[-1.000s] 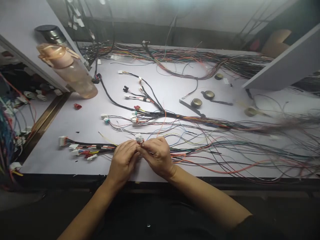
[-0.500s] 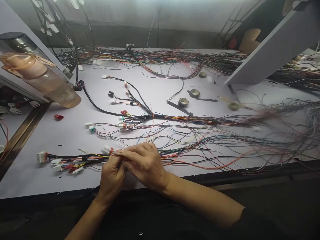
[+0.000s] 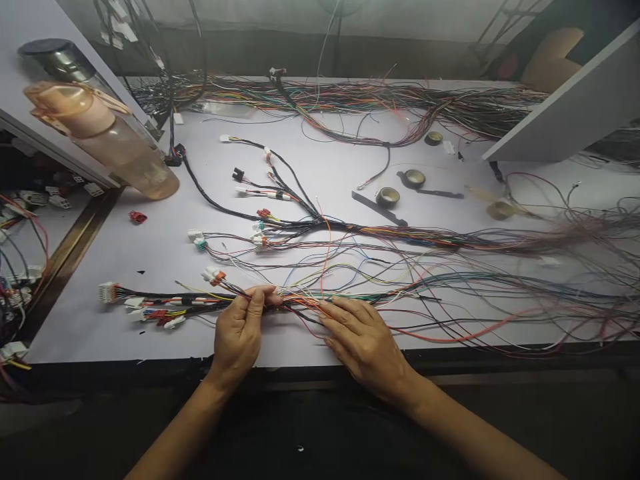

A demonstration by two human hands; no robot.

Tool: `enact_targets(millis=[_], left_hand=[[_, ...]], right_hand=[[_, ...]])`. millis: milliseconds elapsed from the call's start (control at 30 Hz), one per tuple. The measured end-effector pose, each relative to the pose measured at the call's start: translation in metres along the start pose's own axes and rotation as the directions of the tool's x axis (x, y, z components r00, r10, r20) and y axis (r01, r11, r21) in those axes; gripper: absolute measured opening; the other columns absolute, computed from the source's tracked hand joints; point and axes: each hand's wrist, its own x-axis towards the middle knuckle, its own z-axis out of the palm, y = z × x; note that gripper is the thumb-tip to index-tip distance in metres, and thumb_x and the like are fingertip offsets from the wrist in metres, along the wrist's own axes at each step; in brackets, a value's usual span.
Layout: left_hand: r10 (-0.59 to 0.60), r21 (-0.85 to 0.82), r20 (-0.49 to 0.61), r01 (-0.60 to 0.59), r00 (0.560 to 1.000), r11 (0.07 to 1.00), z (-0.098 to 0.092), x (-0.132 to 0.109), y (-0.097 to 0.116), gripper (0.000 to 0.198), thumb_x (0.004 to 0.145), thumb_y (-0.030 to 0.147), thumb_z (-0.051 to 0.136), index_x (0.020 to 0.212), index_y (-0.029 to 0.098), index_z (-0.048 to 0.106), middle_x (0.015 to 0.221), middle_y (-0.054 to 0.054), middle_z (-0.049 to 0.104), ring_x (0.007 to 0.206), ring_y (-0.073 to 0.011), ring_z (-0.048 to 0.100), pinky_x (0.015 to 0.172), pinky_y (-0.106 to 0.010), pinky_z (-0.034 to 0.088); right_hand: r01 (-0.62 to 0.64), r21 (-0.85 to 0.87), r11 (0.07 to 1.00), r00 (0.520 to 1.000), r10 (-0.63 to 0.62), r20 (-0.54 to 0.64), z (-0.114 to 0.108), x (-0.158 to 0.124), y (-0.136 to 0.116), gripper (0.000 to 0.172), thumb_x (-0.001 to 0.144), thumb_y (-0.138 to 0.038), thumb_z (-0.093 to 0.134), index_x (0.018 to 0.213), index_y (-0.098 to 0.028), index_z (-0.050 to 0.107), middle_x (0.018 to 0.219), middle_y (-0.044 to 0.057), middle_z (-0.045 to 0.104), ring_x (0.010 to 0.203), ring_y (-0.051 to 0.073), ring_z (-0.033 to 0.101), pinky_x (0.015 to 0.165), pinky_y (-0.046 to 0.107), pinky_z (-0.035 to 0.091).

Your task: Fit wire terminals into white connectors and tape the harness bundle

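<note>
My left hand is closed around a wire bundle near the table's front, thumb pressed on top. Just beyond its fingers, white and orange connectors stick out on short wires. My right hand lies to the right, its fingers curled over the same loose wires; the fingertips' underside is hidden. Left of the hands, the harness branches end in a wide white connector, a red connector and smaller white ones. Farther back lies a second harness, wrapped in black where it branches.
A tilted water bottle stands at the left, with a loose red connector nearby. Tape rolls and dark flat strips lie mid-table. A long wire pile runs along the back. A white panel slants at the right.
My hands have moved apart: the right has slid rightward along the wires, while the left stays on the bundle. The white and orange connectors now show clear of the fingers. The view has shifted slightly.
</note>
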Motion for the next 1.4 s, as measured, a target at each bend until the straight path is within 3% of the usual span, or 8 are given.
enact_targets(millis=[267, 433, 667, 900, 1033, 1167, 1400], left_hand=[[0.007, 0.049, 0.008, -0.007, 1.000, 0.999, 0.002, 0.000, 0.002, 0.027, 0.095, 0.037, 0.046, 0.096, 0.019, 0.066, 0.085, -0.002, 0.072, 0.086, -0.0148, 0.067, 0.086, -0.029, 0.052], [0.049, 0.065, 0.029, -0.051, 0.998, 0.997, 0.001, -0.001, 0.001, 0.028, 0.096, 0.034, 0.043, 0.096, 0.019, 0.067, 0.095, -0.003, 0.071, 0.097, -0.0164, 0.065, 0.092, -0.031, 0.049], [0.122, 0.064, 0.021, -0.124, 0.992, 0.990, 0.002, -0.001, 0.003, 0.024, 0.096, 0.028, 0.043, 0.093, 0.018, 0.065, 0.094, -0.004, 0.068, 0.094, -0.0165, 0.064, 0.088, -0.031, 0.050], [0.198, 0.057, -0.003, -0.198, 0.980, 0.979, 0.001, 0.000, 0.003, 0.021, 0.096, 0.023, 0.042, 0.090, 0.019, 0.061, 0.095, -0.005, 0.065, 0.095, -0.0173, 0.062, 0.088, -0.033, 0.050], [0.227, 0.084, 0.005, -0.227, 0.974, 0.970, -0.001, 0.000, 0.003, 0.018, 0.095, 0.020, 0.043, 0.090, 0.019, 0.060, 0.097, -0.004, 0.063, 0.097, -0.0166, 0.061, 0.090, -0.033, 0.048], [0.225, 0.116, 0.016, -0.225, 0.974, 0.967, -0.001, 0.001, 0.001, 0.017, 0.095, 0.021, 0.044, 0.092, 0.019, 0.060, 0.098, -0.004, 0.063, 0.097, -0.0165, 0.061, 0.091, -0.032, 0.046], [0.201, 0.161, 0.033, -0.204, 0.979, 0.966, 0.000, 0.002, 0.001, 0.019, 0.095, 0.025, 0.043, 0.092, 0.019, 0.061, 0.095, -0.004, 0.063, 0.095, -0.0177, 0.060, 0.090, -0.033, 0.046]], right_hand=[[0.036, 0.037, 0.999, 0.999, -0.036, 0.005, -0.005, -0.016, -0.002, 0.035, 0.091, -0.023, 0.055, 0.125, -0.016, 0.058, 0.125, 0.008, 0.065, 0.127, 0.027, 0.049, 0.105, 0.049, 0.039], [0.078, 0.096, 0.992, 0.997, -0.077, -0.022, -0.008, -0.016, 0.000, 0.026, 0.090, -0.021, 0.056, 0.115, -0.019, 0.063, 0.127, 0.006, 0.064, 0.126, 0.025, 0.049, 0.105, 0.048, 0.039], [0.087, 0.104, 0.991, 0.994, -0.079, -0.076, -0.019, -0.007, 0.006, 0.022, 0.089, -0.018, 0.055, 0.109, -0.021, 0.063, 0.123, 0.008, 0.065, 0.124, 0.023, 0.052, 0.103, 0.046, 0.041], [0.090, 0.138, 0.986, 0.988, -0.071, -0.136, -0.019, 0.021, 0.005, 0.026, 0.088, -0.016, 0.056, 0.113, -0.021, 0.062, 0.114, 0.006, 0.070, 0.108, 0.020, 0.060, 0.094, 0.041, 0.047], [0.094, 0.070, 0.993, 0.995, -0.092, -0.027, -0.009, 0.034, -0.006, 0.028, 0.093, -0.024, 0.053, 0.119, -0.020, 0.061, 0.128, 0.006, 0.063, 0.121, 0.022, 0.053, 0.102, 0.043, 0.041], [0.070, -0.026, 0.997, 0.991, -0.067, 0.118, 0.008, 0.034, -0.010, 0.048, 0.097, -0.040, 0.044, 0.137, -0.014, 0.047, 0.144, 0.010, 0.048, 0.135, 0.024, 0.040, 0.112, 0.045, 0.032], [0.033, -0.038, 0.999, 0.989, -0.027, 0.145, 0.018, 0.022, -0.010, 0.056, 0.097, -0.043, 0.042, 0.143, -0.012, 0.038, 0.148, 0.009, 0.043, 0.138, 0.023, 0.035, 0.115, 0.044, 0.030]])
